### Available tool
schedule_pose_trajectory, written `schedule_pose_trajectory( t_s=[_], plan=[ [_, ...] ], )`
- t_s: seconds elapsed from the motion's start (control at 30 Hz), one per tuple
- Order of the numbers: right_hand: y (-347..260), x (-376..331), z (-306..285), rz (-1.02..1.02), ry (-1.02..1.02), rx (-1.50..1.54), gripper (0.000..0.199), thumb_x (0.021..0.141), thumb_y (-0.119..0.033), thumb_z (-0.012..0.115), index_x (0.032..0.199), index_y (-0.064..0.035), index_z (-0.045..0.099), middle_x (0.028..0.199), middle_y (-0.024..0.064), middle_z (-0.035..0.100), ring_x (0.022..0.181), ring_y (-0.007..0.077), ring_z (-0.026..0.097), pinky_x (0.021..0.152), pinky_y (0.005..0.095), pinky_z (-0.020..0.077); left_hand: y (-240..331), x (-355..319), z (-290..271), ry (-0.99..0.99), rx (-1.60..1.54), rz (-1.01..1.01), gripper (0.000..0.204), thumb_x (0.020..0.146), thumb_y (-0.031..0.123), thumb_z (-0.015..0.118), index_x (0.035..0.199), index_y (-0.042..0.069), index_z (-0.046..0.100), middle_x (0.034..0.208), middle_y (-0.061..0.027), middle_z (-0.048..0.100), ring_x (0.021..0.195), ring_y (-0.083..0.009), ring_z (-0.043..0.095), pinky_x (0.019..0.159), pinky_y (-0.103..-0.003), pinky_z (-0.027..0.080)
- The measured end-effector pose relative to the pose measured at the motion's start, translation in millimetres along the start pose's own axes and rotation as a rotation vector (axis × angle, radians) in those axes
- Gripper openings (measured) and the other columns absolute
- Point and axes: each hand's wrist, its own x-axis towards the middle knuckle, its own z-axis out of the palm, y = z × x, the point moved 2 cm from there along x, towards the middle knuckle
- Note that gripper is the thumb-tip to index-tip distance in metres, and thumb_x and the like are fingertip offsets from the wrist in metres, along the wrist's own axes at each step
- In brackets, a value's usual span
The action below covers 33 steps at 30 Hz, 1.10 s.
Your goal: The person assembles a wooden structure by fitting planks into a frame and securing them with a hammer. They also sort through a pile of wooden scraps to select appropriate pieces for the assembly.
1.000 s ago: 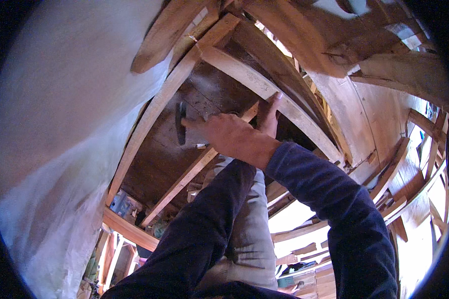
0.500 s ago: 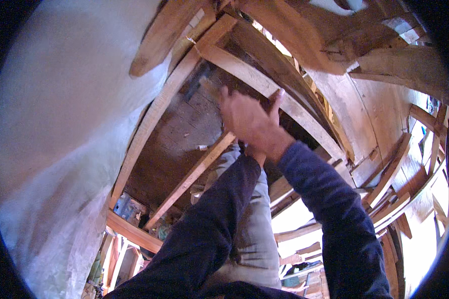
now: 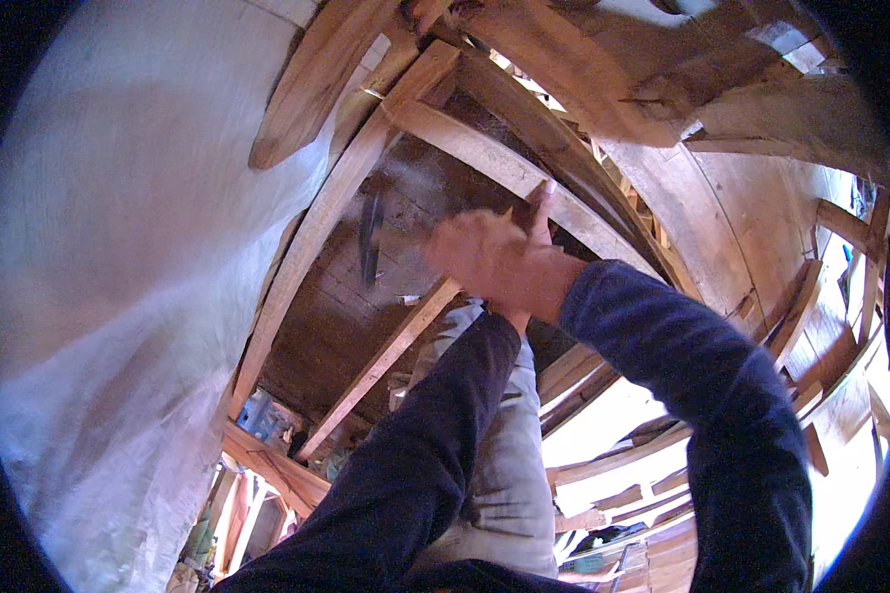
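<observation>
My right hand (image 3: 494,262) is closed, thumb pointing up, and it is smeared by motion. A hammer with a dark, blurred head (image 3: 369,239) extends to the left of its fist; most of the handle is hidden by the fingers. Beneath the right hand, only the wrist of my left hand (image 3: 513,314) shows, so its fingers and anything in them are hidden. A narrow wooden strip (image 3: 381,366) runs diagonally up to just below the hands. Behind the thumb passes a pale wooden crossbar (image 3: 494,161) of a frame.
A long curved wooden rail (image 3: 311,237) bounds the left side, beside a large pale, smooth surface (image 3: 119,247). A dark board (image 3: 326,306) lies behind the strip. Thick curved timbers (image 3: 593,69) and planks (image 3: 707,212) rise at the upper right. My trouser leg (image 3: 509,465) is below the hands.
The hammer head has dropped lower in the picture, together with my right fist. My right forearm has swung outward to the right, while the left arm has barely moved.
</observation>
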Motion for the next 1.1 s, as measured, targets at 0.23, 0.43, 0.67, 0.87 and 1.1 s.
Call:
schedule_pose_trajectory(
  t_s=[0.23,0.43,0.67,0.87,1.1],
  plan=[
    [17.1,7.5,10.2,0.243,0.228,-0.028,0.032,0.092,-0.016,0.048,0.116,0.0047,0.051,0.08,0.0199,0.064,0.075,0.0358,0.068,0.062,0.049,0.055,29.4,-50.9,-37.5,0.195,1.068,0.206,0.052,0.092,0.047,0.056,0.12,0.003,0.059,0.111,-0.0178,0.062,0.097,-0.0319,0.058,0.088,-0.041,0.044],
    [-3.8,-13.7,-5.5,0.137,0.01,0.229,0.039,0.092,-0.031,0.053,0.122,-0.0068,0.051,0.085,0.0184,0.066,0.074,0.0395,0.066,0.066,0.0585,0.0505,20.3,-12.3,-26.9,0.046,0.367,0.197,0.053,0.09,0.046,0.059,0.12,0.003,0.057,0.113,-0.0156,0.061,0.097,-0.0304,0.058,0.087,-0.042,0.044],
    [9.8,-47.3,-82.4,-0.078,0.133,0.103,0.045,0.093,-0.042,0.055,0.126,-0.0108,0.05,0.089,0.0134,0.063,0.071,0.035,0.066,0.06,0.049,0.0538,4.3,-12.8,-15.8,0.037,0.353,0.213,0.064,0.089,0.054,0.059,0.129,0.004,0.048,0.117,-0.0098,0.058,0.1,-0.0241,0.056,0.082,-0.041,0.045],
    [86.5,-26.9,-53.4,0.254,0.13,0.002,0.047,0.095,-0.037,0.054,0.131,-0.0097,0.044,0.084,0.0164,0.064,0.071,0.0361,0.066,0.056,0.0451,0.0535,-8.4,23.5,16.1,-0.105,-0.344,0.316,0.073,0.087,0.06,0.06,0.133,0.007,0.043,0.117,-0.0044,0.056,0.097,-0.0173,0.054,0.076,-0.038,0.045],
    [86.7,-45.8,-42.4,0.131,0.206,0.112,0.032,0.095,-0.04,0.053,0.112,-0.013,0.049,0.082,0.0184,0.064,0.067,0.0387,0.065,0.055,0.0488,0.0524,-22.3,28.1,37.9,0.342,0.912,0.38,0.073,0.09,0.06,0.056,0.138,0.008,0.037,0.121,-0.0041,0.051,0.103,-0.0165,0.05,0.084,-0.033,0.042]
  ],
)
